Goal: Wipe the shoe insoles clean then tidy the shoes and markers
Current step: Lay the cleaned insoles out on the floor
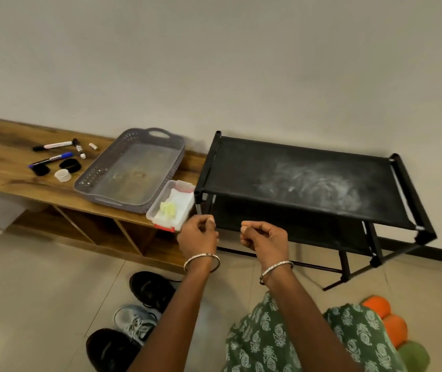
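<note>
On the counter (2, 170) lie markers (54, 145), on the floor (40, 277) shoes (151, 289); your left hand (197, 236) and right hand (266, 238) hover curled, empty.

Shoes (136, 322) on floor (40, 277), markers (53, 145) on bench (5, 167)
Black shoe (152, 289) nearest the bench, grey laced shoe (134, 323) just beside it, second black shoe (109, 350) at the frame's bottom edge, partly hidden. Three markers lie flat on the wooden bench's left part: black-capped marker (56, 145), short marker (79, 149) angled beside it, blue-capped marker (52, 159) nearer the front edge
</note>
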`<state>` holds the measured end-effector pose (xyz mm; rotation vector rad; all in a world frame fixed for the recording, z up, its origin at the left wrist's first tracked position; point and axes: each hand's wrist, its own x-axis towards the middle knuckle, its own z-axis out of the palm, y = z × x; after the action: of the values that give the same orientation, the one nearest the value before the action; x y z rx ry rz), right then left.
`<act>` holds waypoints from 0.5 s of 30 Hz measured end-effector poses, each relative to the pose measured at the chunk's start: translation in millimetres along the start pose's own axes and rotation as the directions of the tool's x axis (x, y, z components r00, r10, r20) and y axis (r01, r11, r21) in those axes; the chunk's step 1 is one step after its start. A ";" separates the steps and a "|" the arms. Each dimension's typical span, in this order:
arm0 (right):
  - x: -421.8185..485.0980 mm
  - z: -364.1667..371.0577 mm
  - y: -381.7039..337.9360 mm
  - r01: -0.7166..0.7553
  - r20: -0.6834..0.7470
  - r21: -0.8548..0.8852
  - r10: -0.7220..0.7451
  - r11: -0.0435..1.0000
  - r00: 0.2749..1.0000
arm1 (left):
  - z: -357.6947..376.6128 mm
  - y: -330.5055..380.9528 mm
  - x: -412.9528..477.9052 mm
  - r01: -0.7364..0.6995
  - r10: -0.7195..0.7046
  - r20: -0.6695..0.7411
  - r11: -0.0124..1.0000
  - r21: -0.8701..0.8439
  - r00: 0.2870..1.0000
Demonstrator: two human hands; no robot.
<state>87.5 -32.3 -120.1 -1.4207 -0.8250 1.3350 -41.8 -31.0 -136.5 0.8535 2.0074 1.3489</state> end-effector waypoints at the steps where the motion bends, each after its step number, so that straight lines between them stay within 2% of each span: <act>1: -3.0 -8.3 -2.1 0.008 -0.011 0.018 -0.008 1.000 1.000 | 9.0 1.5 -12.3 -0.008 0.009 0.051 1.000 -0.020 0.999; 5: -14.4 -55.6 -12.1 0.047 -0.083 0.089 -0.040 0.995 0.996 | 50.2 16.3 -61.9 -0.089 0.088 0.292 0.996 -0.012 0.952; 10: -18.1 -141.6 -14.9 0.085 -0.255 0.166 -0.041 0.983 0.966 | 112.0 36.9 -126.0 -0.107 0.103 0.472 0.994 -0.020 0.876; 15: -17.5 -244.2 -2.8 0.117 -0.466 0.275 0.026 0.954 0.884 | 186.5 40.0 -187.7 -0.023 0.038 0.643 0.999 -0.032 0.765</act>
<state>323.3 -96.8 -132.8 -1.3878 -0.3185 0.9677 224.6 -55.9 -140.7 1.1541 1.4307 0.9053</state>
